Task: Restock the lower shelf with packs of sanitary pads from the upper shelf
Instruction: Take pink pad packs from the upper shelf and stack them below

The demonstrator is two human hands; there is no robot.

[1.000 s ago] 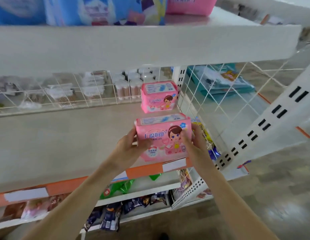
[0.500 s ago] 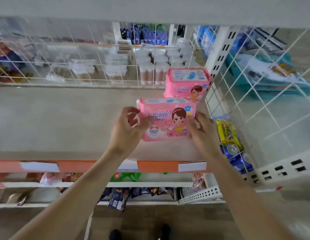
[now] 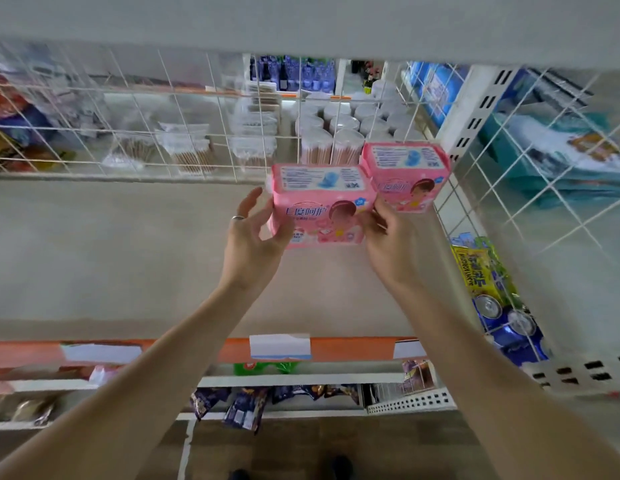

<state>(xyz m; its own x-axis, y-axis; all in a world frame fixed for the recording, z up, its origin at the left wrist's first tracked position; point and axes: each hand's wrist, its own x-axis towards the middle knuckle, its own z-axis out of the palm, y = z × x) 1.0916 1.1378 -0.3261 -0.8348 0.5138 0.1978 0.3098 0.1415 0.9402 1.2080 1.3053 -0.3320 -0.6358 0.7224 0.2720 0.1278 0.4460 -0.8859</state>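
Pink pack of sanitary pads, centre of frame, upright on the lower shelf, cartoon face and blue lettering toward the camera, white printed panel on top; held at both ends between the hands; left hand at the pack's left edge, thumb pressed on the front face, fingers spread and loosely extended behind, ring on one finger; right hand at the pack's right edge, fingers curled round the lower right corner; both forearms bare, entering from the bottom corners of frame.

Second pink pack, same design, standing just behind and to the right, touching or nearly touching the first, in the shelf's back right corner against the wire mesh.

Lower shelf pale grey; orange price strip along its front edge with white label at centre.

White wire grid across the back, upper half of frame; behind it, tubs of cotton swabs and clear bagged goods, blurred.

Right of frame, beyond the side mesh: yellow-and-green wrapped pack, blue cans, teal packages.

Bottom of frame: lower tier with dark snack packets; green packets just under the orange strip.

Underside of the upper shelf across the top of frame.
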